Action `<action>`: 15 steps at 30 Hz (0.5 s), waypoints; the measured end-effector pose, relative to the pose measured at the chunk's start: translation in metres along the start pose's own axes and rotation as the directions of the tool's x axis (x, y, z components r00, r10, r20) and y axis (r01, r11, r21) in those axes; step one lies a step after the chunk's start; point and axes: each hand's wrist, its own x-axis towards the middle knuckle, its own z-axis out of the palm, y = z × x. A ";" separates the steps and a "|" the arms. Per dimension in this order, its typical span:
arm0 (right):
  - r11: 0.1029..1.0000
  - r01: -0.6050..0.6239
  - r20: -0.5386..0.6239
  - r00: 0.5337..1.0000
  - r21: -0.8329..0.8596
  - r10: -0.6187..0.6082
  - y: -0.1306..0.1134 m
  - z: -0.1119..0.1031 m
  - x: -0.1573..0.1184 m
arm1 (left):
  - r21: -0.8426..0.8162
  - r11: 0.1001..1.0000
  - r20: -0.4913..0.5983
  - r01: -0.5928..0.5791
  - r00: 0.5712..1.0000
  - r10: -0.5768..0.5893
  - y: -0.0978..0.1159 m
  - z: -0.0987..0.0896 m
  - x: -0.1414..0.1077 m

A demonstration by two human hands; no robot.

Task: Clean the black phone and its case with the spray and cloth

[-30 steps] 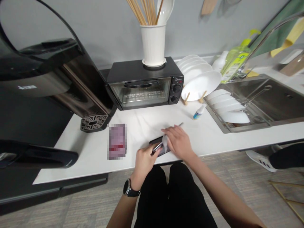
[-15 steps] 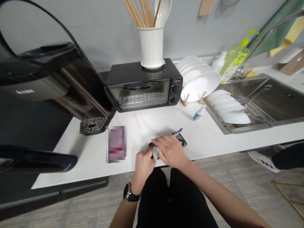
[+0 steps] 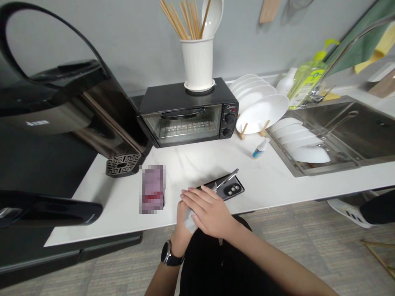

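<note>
Lower center: right hand [image 3: 212,213], fingers extended side by side, covers grey cloth [image 3: 189,220] against left hand [image 3: 180,232]; left fingers obscured.

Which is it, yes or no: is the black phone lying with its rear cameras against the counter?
No, the black phone lies on the counter with its rear cameras facing up, in plain view.

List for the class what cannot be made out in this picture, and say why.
All in the head view:
- Left hand: most fingers hidden by the right hand.
- Phone: one end hidden by the right hand.
- Purple thing: blurred into blocks, so its details are lost.
- Small bottle: label too small to read.
- Black machine: cut off by the left edge.
</note>
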 end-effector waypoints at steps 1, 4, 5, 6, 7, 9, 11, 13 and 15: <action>1.000 -0.004 0.004 1.000 -0.023 0.004 0.006 -0.003 -0.001 | -0.002 1.000 0.005 -0.001 1.000 0.001 0.000 -0.001 0.000; 0.978 -0.186 -0.067 0.981 -0.098 0.180 0.049 -0.021 -0.005 | -0.042 0.999 0.024 -0.004 1.000 0.005 0.008 -0.006 0.003; 0.957 -0.272 -0.104 0.960 -0.101 0.262 0.065 -0.028 -0.005 | -0.065 0.998 0.026 0.002 1.000 -0.001 0.012 -0.007 0.005; 0.934 -0.342 -0.137 0.935 -0.100 0.327 0.080 -0.034 -0.005 | -0.088 0.996 0.022 0.007 1.000 -0.005 0.015 -0.008 0.006; 0.915 -0.393 -0.162 0.913 -0.096 0.375 0.090 -0.039 -0.004 | -0.109 0.994 0.015 0.008 1.000 -0.007 0.017 -0.008 0.007; 0.888 -0.450 -0.206 0.881 -0.093 0.425 0.095 -0.042 -0.002 | -0.131 0.991 -0.007 -0.002 1.000 0.002 0.019 -0.008 0.008; 0.883 -0.460 -0.239 0.871 -0.090 0.429 0.079 -0.035 0.001 | -0.126 0.992 -0.026 -0.011 1.000 0.007 0.018 -0.007 0.007; 0.916 -0.395 -0.231 0.900 -0.073 0.370 0.048 -0.021 0.004 | -0.121 0.993 -0.035 -0.006 0.999 0.002 0.014 -0.005 0.004; 0.976 -0.215 -0.151 0.966 -0.031 0.208 0.017 -0.007 0.004 | -0.126 0.992 -0.049 0.010 0.999 -0.017 0.009 -0.003 0.000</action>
